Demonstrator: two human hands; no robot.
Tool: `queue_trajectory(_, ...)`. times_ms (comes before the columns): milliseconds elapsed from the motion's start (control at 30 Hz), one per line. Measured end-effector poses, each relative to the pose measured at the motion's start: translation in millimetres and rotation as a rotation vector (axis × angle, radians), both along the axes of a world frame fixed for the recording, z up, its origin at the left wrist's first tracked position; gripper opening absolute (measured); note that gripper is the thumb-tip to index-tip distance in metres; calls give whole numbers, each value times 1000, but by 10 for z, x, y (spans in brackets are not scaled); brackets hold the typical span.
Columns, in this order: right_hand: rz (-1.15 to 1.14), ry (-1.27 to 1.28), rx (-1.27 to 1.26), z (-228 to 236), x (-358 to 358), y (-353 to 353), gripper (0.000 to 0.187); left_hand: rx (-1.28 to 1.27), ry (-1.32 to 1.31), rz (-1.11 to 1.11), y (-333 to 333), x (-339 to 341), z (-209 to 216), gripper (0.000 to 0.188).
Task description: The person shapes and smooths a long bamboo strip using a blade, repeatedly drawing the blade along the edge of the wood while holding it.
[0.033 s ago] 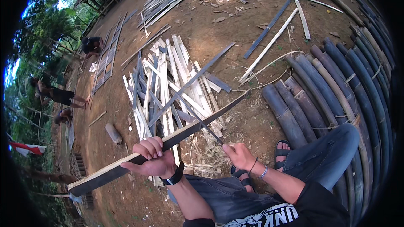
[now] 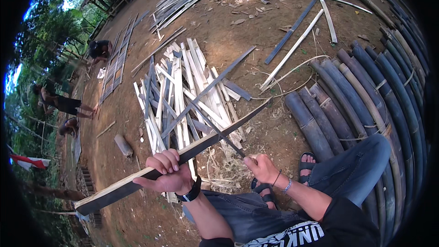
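Note:
My left hand (image 2: pixel 167 172) is closed around a long split bamboo strip (image 2: pixel 120 192), dark on its outer face and pale along its upper edge. The strip slants from the lower left up to the right, past my legs. In my right hand (image 2: pixel 265 168) is a knife (image 2: pixel 232 145) with a long, narrow, dark blade. Its blade crosses the strip to the right of my left hand and points up and left. Below the crossing, curled pale shavings (image 2: pixel 233 169) lie on the ground near my feet.
Just ahead, split bamboo pieces (image 2: pixel 183 87) lie in a loose pile. Dark bamboo poles (image 2: pixel 315 130) are stacked at my right. A short bamboo section (image 2: pixel 123 145) rests on the soil to the left. Farther left, several people (image 2: pixel 61 100) are near a slatted bamboo frame (image 2: pixel 120 64).
The bamboo strip and my left hand have shifted very slightly to the right. The knife has moved slightly against the strip, and its angle differs a little.

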State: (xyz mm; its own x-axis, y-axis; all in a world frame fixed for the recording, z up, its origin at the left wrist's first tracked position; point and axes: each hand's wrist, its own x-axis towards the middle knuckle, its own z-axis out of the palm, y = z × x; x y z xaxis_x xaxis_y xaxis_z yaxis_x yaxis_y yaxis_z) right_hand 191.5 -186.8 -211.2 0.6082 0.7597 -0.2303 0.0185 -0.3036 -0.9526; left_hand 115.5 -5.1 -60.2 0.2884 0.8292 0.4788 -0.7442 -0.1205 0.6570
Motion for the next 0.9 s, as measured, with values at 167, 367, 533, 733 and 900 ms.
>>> queue_trajectory(167, 1, -80, 55, -36, 70, -18, 57, -27, 25, 32, -47, -9, 42, 64)
queue_trajectory(367, -45, 95, -3, -190, -141, -211, 55, -88, 24, 67, -5, -2, -11, 64)
queue_trajectory(533, -30, -5, 28, -164, -159, -145, 57, -119, -15, 118, 43, -20, 18, 67)
queue_trajectory(733, -7, 159, -46, -137, -72, -152, 60, -74, -41, 58, 97, -48, -39, 67)
queue_trajectory(900, -16, -18, 48, -383, 13, -194, 63, -56, -64, -14, 21, 47, -6, 68)
